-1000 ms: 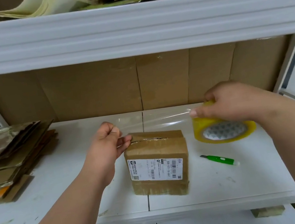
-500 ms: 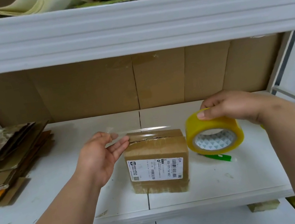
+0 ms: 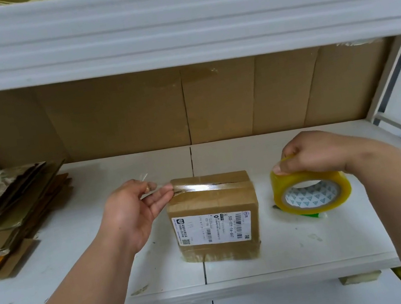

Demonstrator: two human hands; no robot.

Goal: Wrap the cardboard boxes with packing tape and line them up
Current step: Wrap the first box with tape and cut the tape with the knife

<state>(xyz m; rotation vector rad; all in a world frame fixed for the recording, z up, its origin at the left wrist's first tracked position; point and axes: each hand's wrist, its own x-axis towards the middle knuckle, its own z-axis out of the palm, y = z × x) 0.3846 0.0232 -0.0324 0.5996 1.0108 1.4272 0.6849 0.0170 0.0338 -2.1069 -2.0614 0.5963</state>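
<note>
Box (image 3: pixel 216 218) sits mid-shelf (image 3: pixel 305 248), label facing camera. Left hand (image 3: pixel 135 214) at box's 9 o'clock pinches the free tape end (image 3: pixel 154 190); clear strip (image 3: pixel 205 186) lies across the box top. Right hand (image 3: pixel 312 153) at 3 o'clock grips the yellow roll (image 3: pixel 311 191) by its top edge. Flattened cardboard stack (image 3: pixel 9 212) far at 9 o'clock.
</note>
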